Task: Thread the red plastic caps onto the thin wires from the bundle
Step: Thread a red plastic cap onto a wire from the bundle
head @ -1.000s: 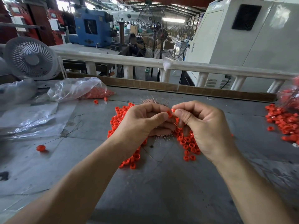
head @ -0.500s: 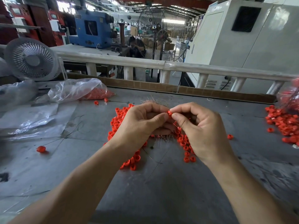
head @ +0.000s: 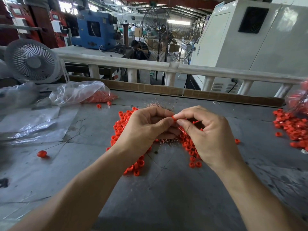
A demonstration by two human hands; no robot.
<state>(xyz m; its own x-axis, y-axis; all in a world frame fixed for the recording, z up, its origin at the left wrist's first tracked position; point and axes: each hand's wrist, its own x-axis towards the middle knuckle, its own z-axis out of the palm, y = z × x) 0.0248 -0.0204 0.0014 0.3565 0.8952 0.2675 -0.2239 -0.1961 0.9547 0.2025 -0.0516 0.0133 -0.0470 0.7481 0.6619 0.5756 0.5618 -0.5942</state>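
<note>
From the head view, both hands meet over the middle of the grey worktop. The right hand pinches one red cap between thumb and forefinger, its other fingers loosely curled behind; the left hand is curled round the wire bundle, whose coppery ends bristle out beyond the knuckles and again below the palm, and its thumb tip touches the cap from the left. So the cap sits right at the meeting of the two thumbs, with the bundle just behind and under it. The single wire being fed cannot be made out, nor the direction in which the cap's hole faces; the bundle's long axis seems to run away from the person through the left fist. My judgement is that the next move turns on lining up the hole with one wire end, the right hand being the one to push. Loose red caps lie heaped under and beside both hands, with more at the far right. A clear plastic bag with caps lies far left, beside a white fan. Beyond a white railing stands a factory hall with a blue machine.
</note>
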